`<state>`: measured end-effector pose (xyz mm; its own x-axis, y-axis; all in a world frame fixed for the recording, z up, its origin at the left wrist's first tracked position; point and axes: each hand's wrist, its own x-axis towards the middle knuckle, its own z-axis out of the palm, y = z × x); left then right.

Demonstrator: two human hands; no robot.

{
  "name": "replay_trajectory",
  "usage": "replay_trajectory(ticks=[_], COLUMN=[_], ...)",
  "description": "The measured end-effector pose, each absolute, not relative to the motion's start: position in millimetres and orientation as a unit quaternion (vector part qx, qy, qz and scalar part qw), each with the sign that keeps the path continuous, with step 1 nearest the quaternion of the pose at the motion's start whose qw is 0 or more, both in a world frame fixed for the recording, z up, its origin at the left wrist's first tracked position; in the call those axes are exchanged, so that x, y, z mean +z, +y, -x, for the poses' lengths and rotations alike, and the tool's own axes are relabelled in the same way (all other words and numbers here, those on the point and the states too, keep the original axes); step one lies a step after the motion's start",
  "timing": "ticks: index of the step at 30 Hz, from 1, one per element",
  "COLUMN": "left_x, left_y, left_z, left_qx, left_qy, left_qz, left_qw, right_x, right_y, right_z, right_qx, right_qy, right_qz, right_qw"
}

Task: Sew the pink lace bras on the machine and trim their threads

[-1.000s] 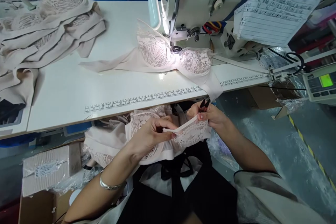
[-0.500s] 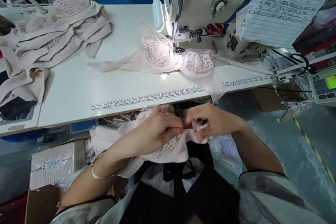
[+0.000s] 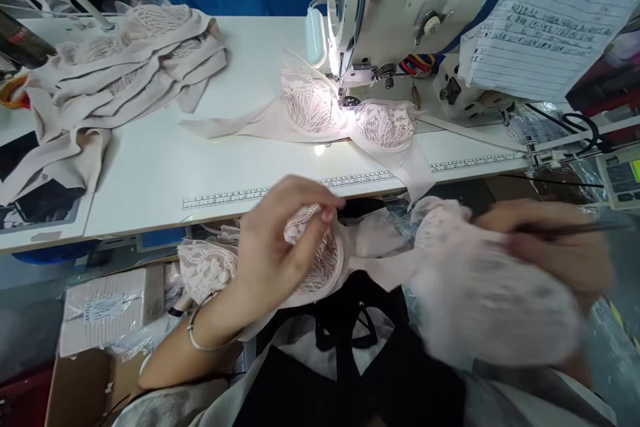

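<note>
My left hand (image 3: 273, 247) hovers over a pale pink lace bra cup (image 3: 320, 257) at my lap, fingers loosely curved and a gap between thumb and forefinger. Nothing shows in its grasp. At the right, my right hand (image 3: 560, 253) is closed and blurred, gripping a pale pink lace bra (image 3: 490, 287) whose cup hangs below it. A band stretches from there toward the cup by my left hand. Across the right fingers runs a thin dark streak (image 3: 565, 230), too smeared to name. Another lace bra (image 3: 310, 107) lies under the sewing machine (image 3: 410, 7) needle.
Stacked beige bra pieces (image 3: 135, 73) lie on the left of the white table (image 3: 150, 173). A printed ruler (image 3: 225, 200) follows its front edge. Below left stands a cardboard box (image 3: 80, 380) with a wrapped white package (image 3: 110, 307). Paper sheets (image 3: 540, 27) hang by the machine.
Both hands were together on the fabric at my lap. My right hand has swung right with part of a bra; my left hand has lifted off the fabric slightly.
</note>
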<state>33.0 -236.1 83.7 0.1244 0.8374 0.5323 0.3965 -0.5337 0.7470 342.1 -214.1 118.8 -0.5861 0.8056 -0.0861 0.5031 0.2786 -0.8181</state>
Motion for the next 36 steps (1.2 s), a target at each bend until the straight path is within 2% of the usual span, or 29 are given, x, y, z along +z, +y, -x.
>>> replay_trajectory(ticks=[1,4,7,12,15,20,24,27,31,36], left_x=[81.1,70.8,58.8,37.0,24.2,17.2,19.0,20.0,23.6,31.1], left_y=[-241.6,-252.2,-254.4,-254.7,-256.3,-255.7,-253.4,-253.6,-253.0,-245.7], left_z=[-37.5,-49.7,-57.8,-68.3,-76.5,-83.0,-83.4,-83.6,-76.1,-62.7], left_qx=[0.486,0.436,0.415,0.396,0.396,0.42,0.431,0.426,0.407,0.431], left_qy=[0.418,0.404,0.421,0.437,0.424,0.42,0.405,0.378,0.358,0.38], left_qz=[-0.733,-0.772,-0.779,-0.777,-0.78,-0.772,-0.766,-0.775,-0.781,-0.748], left_qw=[0.228,0.226,0.209,0.221,0.235,0.225,0.253,0.276,0.309,0.332], right_x=[114.6,95.0,73.1,58.4,56.7,53.7,57.9,64.0,68.9,69.2], right_y=[-214.1,-211.6,-209.7,-212.1,-217.1,-224.3,-217.5,-206.8,-191.5,-180.7], right_z=[-333.4,-307.7,-297.5,-305.6,-306.9,-298.8,-293.2,-291.8,-300.0,-321.6], right_qx=[0.431,0.429,0.436,0.548,0.561,0.514,0.385,0.325,0.382,0.446], right_qy=[-0.776,-0.788,-0.765,-0.686,-0.683,-0.739,-0.834,-0.889,-0.895,-0.868], right_qz=[0.43,0.437,0.474,0.477,0.46,0.414,0.338,0.27,0.193,0.204], right_qw=[0.164,0.056,0.008,0.041,0.083,0.139,0.204,0.178,0.128,0.083])
